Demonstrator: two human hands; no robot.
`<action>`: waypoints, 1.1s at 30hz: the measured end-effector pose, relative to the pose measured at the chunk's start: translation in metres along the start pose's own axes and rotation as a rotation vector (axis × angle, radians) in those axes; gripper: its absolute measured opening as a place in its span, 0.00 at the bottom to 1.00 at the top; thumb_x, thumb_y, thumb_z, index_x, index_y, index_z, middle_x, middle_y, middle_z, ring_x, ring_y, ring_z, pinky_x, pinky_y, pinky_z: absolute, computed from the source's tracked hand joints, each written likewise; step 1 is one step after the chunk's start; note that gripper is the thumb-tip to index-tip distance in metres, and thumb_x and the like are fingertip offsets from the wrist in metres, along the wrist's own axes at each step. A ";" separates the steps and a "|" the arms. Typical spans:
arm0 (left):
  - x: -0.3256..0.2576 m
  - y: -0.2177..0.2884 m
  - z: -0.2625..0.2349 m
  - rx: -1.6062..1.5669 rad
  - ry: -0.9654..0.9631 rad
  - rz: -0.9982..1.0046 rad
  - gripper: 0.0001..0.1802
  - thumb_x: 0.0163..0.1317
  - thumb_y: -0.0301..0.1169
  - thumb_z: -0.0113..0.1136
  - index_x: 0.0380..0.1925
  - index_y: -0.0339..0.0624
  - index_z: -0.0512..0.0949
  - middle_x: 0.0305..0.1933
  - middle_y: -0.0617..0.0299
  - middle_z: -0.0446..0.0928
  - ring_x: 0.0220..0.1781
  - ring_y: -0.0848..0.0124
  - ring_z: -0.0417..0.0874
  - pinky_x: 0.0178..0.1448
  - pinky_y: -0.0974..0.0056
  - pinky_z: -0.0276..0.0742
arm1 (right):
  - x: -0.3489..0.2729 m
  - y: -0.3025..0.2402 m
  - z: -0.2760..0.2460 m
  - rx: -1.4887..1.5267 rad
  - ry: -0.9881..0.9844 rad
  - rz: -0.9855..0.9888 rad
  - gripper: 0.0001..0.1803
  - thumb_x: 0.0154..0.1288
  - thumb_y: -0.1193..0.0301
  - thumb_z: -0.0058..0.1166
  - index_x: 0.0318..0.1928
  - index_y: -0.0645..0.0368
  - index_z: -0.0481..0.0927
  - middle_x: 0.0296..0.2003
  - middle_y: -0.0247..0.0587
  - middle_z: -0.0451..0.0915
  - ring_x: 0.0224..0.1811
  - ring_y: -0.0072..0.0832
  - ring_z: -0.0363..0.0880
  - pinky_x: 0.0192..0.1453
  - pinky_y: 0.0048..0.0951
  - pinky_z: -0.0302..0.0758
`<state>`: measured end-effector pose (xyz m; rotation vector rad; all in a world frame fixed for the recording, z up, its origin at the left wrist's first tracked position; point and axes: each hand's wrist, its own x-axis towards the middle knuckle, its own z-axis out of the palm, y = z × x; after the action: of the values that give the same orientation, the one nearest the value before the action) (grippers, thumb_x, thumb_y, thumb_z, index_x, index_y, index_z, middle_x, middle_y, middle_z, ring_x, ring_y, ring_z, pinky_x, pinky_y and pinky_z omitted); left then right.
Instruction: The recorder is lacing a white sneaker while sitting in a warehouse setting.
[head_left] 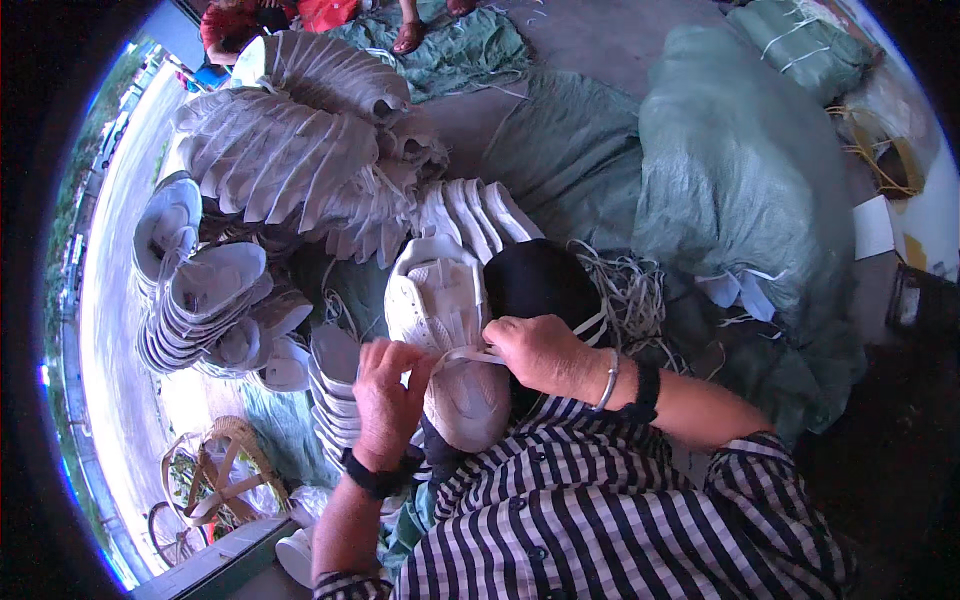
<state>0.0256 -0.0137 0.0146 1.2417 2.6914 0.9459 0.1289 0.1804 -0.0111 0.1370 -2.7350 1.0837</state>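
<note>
A white shoe upper [465, 405] sits in front of me, its toe toward my body and its opening facing away. A flat white shoelace [465, 354] runs across its lower eyelets. On the shoe's left side, my left hand [390, 395] is closed with thumb and fingertips pinching the lace. From the right, my right hand [545, 352] grips the lace between bent fingers over the shoe. Part of the lace inside each hand is hidden. Just beyond my right hand is a rounded black thing [535, 285], with a strip of lace lying across its edge.
Rows of nested white shoe uppers [280, 150] are piled at the far left, with more stacks [205, 310] nearer. A bundle of loose laces [630, 300] lies right of the black thing. Large green sacks [740, 170] fill the right. A woven basket [225, 470] stands lower left. Another person [235, 25] sits far left.
</note>
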 end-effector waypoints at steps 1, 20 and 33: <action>0.009 0.011 -0.010 0.152 -0.042 -0.005 0.11 0.44 0.28 0.64 0.30 0.45 0.77 0.43 0.57 0.73 0.44 0.57 0.71 0.44 0.56 0.70 | -0.001 0.000 -0.005 -0.004 0.003 -0.001 0.03 0.54 0.75 0.45 0.30 0.59 0.69 0.27 0.45 0.75 0.29 0.42 0.78 0.30 0.39 0.76; 0.072 -0.013 -0.004 0.765 -0.501 0.955 0.17 0.56 0.38 0.50 0.46 0.47 0.72 0.43 0.62 0.75 0.45 0.68 0.76 0.49 0.66 0.71 | 0.034 0.020 -0.028 -0.332 -0.164 -0.542 0.04 0.54 0.68 0.47 0.28 0.53 0.73 0.32 0.36 0.67 0.37 0.29 0.71 0.34 0.31 0.66; 0.085 -0.029 0.045 0.899 -0.421 1.040 0.12 0.57 0.35 0.48 0.38 0.49 0.78 0.40 0.62 0.78 0.42 0.70 0.77 0.39 0.66 0.72 | 0.025 0.035 -0.023 -0.259 -0.069 -0.547 0.10 0.60 0.63 0.46 0.31 0.56 0.73 0.31 0.39 0.70 0.36 0.34 0.70 0.41 0.35 0.64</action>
<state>-0.0403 0.0548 -0.0193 2.6690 2.0018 -0.6764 0.1023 0.2211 -0.0126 0.8337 -2.6169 0.5799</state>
